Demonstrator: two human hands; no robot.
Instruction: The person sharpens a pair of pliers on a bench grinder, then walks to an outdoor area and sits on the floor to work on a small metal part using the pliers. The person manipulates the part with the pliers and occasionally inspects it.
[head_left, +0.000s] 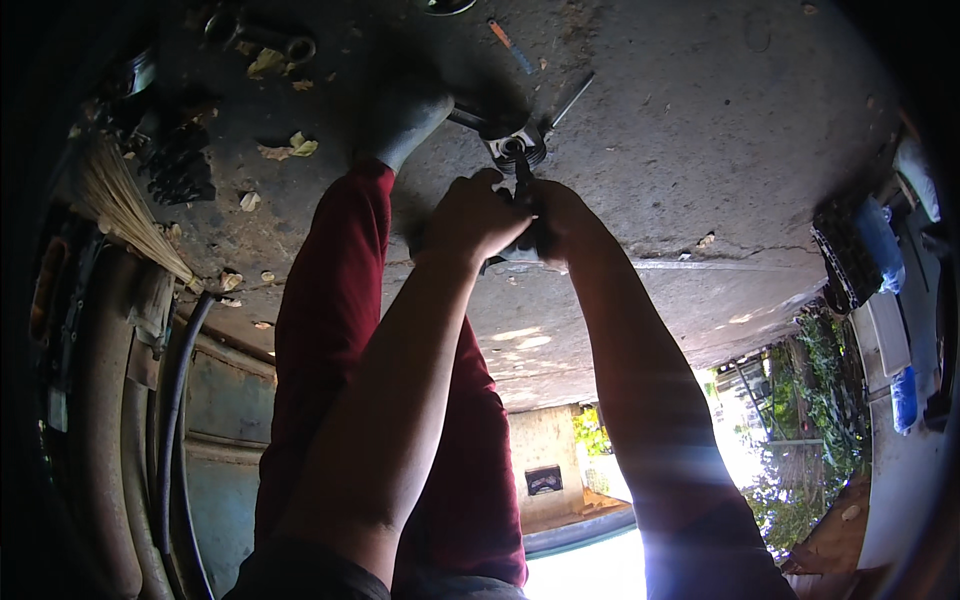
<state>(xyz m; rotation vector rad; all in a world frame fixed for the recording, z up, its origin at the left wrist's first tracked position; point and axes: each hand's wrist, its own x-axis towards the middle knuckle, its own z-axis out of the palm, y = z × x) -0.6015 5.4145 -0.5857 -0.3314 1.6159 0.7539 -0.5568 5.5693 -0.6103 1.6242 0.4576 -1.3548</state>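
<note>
My left hand (475, 215) and my right hand (562, 218) meet over a dark tool handle (523, 178), both closed around it above the concrete floor (700, 120). The handle leads down to a round metal mechanical part (520, 148) lying on the floor, with a metal rod (570, 98) sticking out beside it. My leg in dark red trousers (335, 280) stretches out to the left of the hands, ending in a grey sock (400, 118) next to the part.
A straw broom (125, 205) and dark metal parts (180, 165) lie at the left. A black hose (175, 400) runs along a blue-grey metal panel (225, 400). Small tools (512, 48) and dry leaves (298, 146) are scattered on the floor. Black crates (845, 255) stand at right.
</note>
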